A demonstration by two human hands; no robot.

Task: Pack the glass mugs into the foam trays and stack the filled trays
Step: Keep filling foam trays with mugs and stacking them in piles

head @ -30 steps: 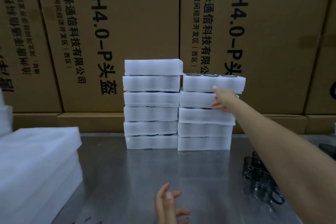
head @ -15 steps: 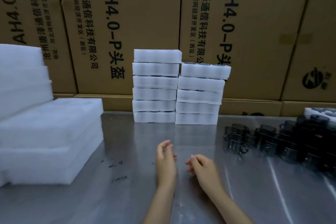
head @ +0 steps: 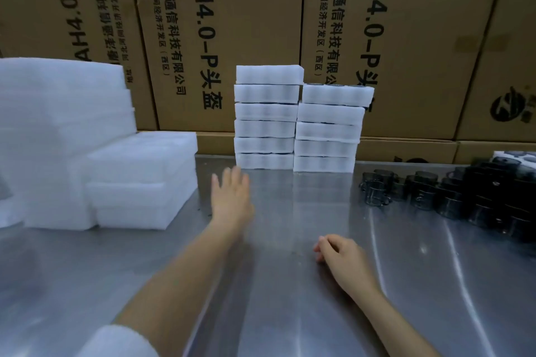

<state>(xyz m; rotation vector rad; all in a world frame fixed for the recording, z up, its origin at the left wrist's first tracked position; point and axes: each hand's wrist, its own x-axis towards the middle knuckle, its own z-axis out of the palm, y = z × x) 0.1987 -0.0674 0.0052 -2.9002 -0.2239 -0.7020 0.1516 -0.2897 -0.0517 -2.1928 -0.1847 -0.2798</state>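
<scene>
Our left hand (head: 232, 200) reaches forward over the steel table (head: 275, 298) with its fingers straight and close together, holding nothing; it is blurred, so we cannot tell whether it touches the surface. Our right hand (head: 340, 252) lies nearer to us on the table, its fingers loosely curled and holding nothing. Straight ahead, against the cardboard boxes (head: 232, 23), we see two stacks of filled foam trays standing side by side and touching: the left stack (head: 265, 117) is six high, the right stack (head: 329, 127) five high. Dark mug rims show at the top of the right stack, whose upper tray sits shifted a little to the right. Empty foam trays (head: 142, 180) are piled to our left, just beside the reaching hand, with a taller pile (head: 58, 113) behind them. Loose dark glass mugs (head: 452, 197) crowd the right side of the table, well apart from both hands.
</scene>
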